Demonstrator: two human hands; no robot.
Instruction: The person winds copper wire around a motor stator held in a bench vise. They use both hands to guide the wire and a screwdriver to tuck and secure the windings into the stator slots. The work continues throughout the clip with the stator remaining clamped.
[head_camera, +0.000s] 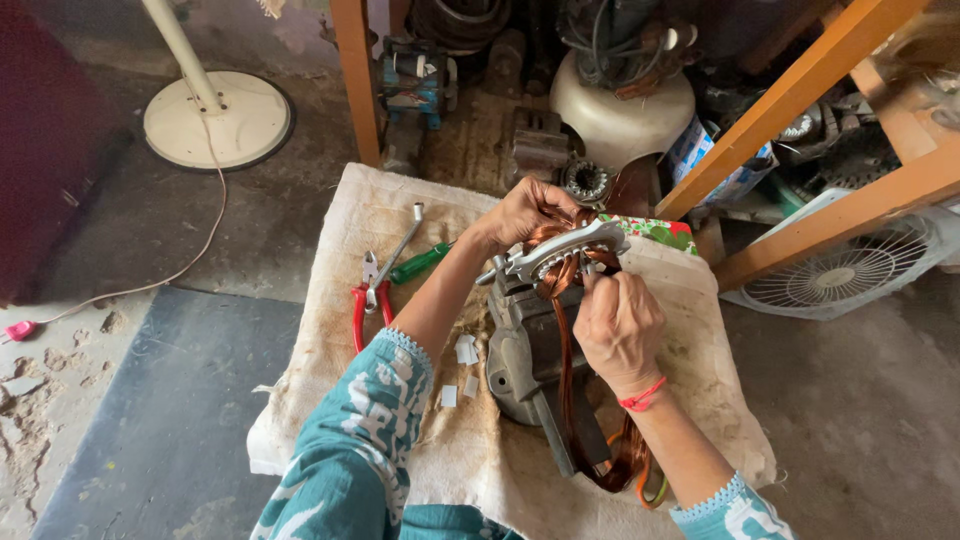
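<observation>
copper wire (568, 350), bright and reddish, runs in a long looped bundle from the top of a grey metal winding machine (525, 350) down toward the person's lap, where the loop ends by a bit of orange and green. the machine sits on a stained cream cloth (330, 380) spread over a low work surface. at its top is a flat silver former plate (565, 248) with slots, and the coil passes under and around it.

the left hand (520, 215) is closed over the far end of the plate, fingers curled around the wire there. the right hand (618, 325), with a red thread at the wrist, is pinched shut on the coil just below the plate. the 2 hands are near each other but apart, 1 on each side of the plate.

the wire looks soft and springy; i judge it kinks easily and its enamel would scratch, so the bundle wants holding as a whole, close to the plate. the machine looks heavy and stiff.

on the cloth to the left lie red-handled pliers (362, 310), a green-handled screwdriver (420, 264) and a bent metal rod (398, 250), with small white paper slips (466, 352) just beside the machine. a white fan base (218, 120) stands on the floor well apart.
</observation>
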